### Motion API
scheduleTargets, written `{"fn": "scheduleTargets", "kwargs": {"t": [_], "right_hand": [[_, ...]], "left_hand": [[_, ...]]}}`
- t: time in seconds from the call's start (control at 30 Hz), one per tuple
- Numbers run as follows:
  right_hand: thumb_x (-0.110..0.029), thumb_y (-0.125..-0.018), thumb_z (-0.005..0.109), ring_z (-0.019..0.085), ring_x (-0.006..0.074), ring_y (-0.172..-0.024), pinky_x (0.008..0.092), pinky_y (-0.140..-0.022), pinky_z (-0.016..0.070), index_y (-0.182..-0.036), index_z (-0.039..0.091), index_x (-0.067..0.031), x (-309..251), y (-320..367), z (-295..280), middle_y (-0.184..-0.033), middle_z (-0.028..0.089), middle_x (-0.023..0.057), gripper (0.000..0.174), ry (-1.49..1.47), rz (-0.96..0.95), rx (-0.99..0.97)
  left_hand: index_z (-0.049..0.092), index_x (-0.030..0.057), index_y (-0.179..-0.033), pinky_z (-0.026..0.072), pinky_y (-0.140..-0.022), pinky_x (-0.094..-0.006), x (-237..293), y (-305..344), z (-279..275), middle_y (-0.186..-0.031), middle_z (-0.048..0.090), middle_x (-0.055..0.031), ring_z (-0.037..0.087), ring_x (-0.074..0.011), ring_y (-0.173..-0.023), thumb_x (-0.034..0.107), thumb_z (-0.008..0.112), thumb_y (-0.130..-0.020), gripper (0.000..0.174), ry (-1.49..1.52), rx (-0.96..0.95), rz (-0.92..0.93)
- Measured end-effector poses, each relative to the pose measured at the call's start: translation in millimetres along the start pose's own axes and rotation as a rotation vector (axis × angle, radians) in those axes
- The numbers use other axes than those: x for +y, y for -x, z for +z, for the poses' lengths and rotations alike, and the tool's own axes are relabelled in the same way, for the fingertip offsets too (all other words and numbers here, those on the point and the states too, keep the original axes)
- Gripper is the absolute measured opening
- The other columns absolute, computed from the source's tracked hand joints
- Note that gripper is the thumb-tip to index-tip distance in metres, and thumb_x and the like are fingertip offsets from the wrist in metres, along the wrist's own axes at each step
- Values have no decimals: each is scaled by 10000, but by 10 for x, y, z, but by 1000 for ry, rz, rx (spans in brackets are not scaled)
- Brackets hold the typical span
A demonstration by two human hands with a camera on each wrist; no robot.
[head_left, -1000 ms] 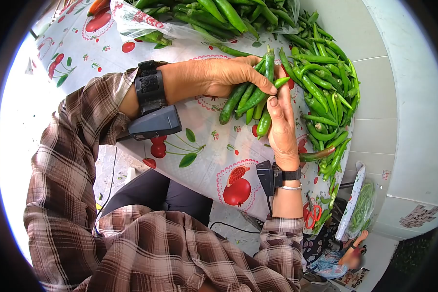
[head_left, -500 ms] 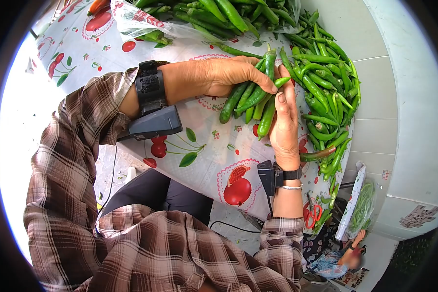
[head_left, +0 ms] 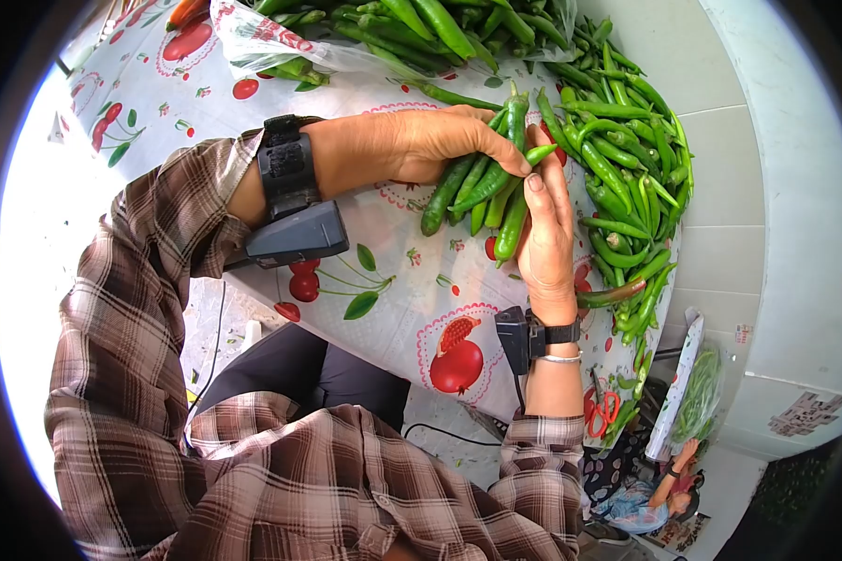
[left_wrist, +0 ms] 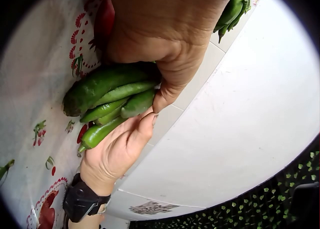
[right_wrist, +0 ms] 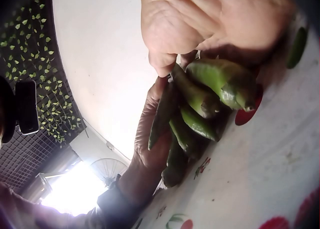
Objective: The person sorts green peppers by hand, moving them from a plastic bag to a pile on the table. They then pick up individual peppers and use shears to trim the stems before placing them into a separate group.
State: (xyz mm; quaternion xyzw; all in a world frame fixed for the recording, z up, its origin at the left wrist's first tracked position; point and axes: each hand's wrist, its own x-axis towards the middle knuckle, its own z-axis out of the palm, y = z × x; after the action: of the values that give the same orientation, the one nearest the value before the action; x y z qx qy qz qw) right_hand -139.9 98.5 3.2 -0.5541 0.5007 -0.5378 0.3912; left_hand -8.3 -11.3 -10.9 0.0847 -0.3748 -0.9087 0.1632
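Observation:
Both hands hold one bunch of long green chili peppers [head_left: 485, 194] low over the tablecloth. My left hand [head_left: 440, 142] grips the bunch from the left, its thumb laid across the top peppers. From the right, my right hand [head_left: 547, 252] cups the bunch, thumb tip close to the left thumb. In the left wrist view, several pepper ends [left_wrist: 95, 91] stick out between the hands, lying side by side. The right wrist view shows the right palm [right_wrist: 200, 19] over the peppers [right_wrist: 200, 124], with the left hand behind them. The fingers beneath the bunch are mostly hidden.
A large heap of green peppers [head_left: 617, 154] lies along the table's right side. At the back is a clear plastic bag [head_left: 239, 37] of more peppers. Red-handled scissors [head_left: 604, 416] lie near the right front edge, and another person [head_left: 631, 510] is beyond the table.
My right hand and its thumb have shifted slightly up, and the lowest pepper beside it has turned and shows more of its length. The left hand has stayed almost still.

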Motion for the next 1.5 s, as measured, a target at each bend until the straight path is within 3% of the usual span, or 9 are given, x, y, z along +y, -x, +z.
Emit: {"fn": "scheduleTargets", "kwargs": {"t": [0.23,0.27,0.37,0.7,0.77,0.9,1.13,1.3,1.5], "right_hand": [[-240,-934,448,343,170,-1246,286,-1045,235,-1356,304,25,-110,54,-17,-1358,375,105,519,72,-6,-3],[-236,-935,446,346,171,-1245,287,-1045,238,-1352,311,28,-145,46,4,-1355,379,105,512,118,-36,-12],[-236,-936,442,348,180,-1248,299,-1049,236,-1347,321,27,-45,15,-38,-1353,384,108,503,34,2,13],[-342,-936,436,362,210,-1248,324,-1055,247,-1351,317,3,21,35,-66,-1358,376,111,553,-92,-27,75],[-344,-938,445,370,215,-1245,322,-1038,282,-1349,327,-11,12,48,-77,-1367,364,88,542,-141,-42,59],[-392,-916,477,426,207,-1189,320,-983,342,-1328,359,-17,80,35,-110,-1344,382,88,570,-182,26,82],[-419,-900,487,455,216,-1157,323,-953,376,-1296,387,-3,69,28,-104,-1314,403,108,583,-101,30,88],[-419,-892,507,472,218,-1135,332,-943,388,-1276,402,2,68,21,-105,-1289,418,115,580,-100,55,94],[-421,-882,530,490,216,-1109,345,-938,395,-1261,418,1,21,24,-91,-1243,449,115,578,-71,84,80]], "left_hand": [[573,47,-1015,517,-771,-341,40,31,11,-909,639,-82,622,-204,-827,13,680,-706,329,45,-23,-58],[527,32,-1065,520,-723,-313,19,24,17,-942,604,-75,605,-177,-829,51,665,-734,359,8,-27,6],[530,55,-1074,503,-772,-319,-16,-31,-1,-963,602,-44,590,-164,-874,20,672,-717,386,4,-47,40],[511,31,-1058,517,-767,-319,149,124,120,-936,595,-63,604,-175,-836,-12,656,-714,376,-47,177,-4],[521,30,-1043,523,-761,-323,248,213,169,-930,598,-73,608,-173,-817,-21,646,-716,353,17,131,96],[514,27,-1045,519,-774,-323,756,498,195,-954,605,-97,613,-190,-823,-29,642,-703,369,-270,191,225],[443,-16,-1153,554,-656,-316,1861,680,168,-915,575,-143,621,-210,-759,-1,656,-684,516,-834,455,452],[433,-50,-1149,555,-661,-337,2491,436,43,-899,584,-148,626,-221,-758,33,658,-668,537,-1054,650,362],[441,-44,-1144,549,-687,-344,2687,118,-182,-917,590,-150,622,-228,-769,55,658,-669,532,-1151,683,296]]}}
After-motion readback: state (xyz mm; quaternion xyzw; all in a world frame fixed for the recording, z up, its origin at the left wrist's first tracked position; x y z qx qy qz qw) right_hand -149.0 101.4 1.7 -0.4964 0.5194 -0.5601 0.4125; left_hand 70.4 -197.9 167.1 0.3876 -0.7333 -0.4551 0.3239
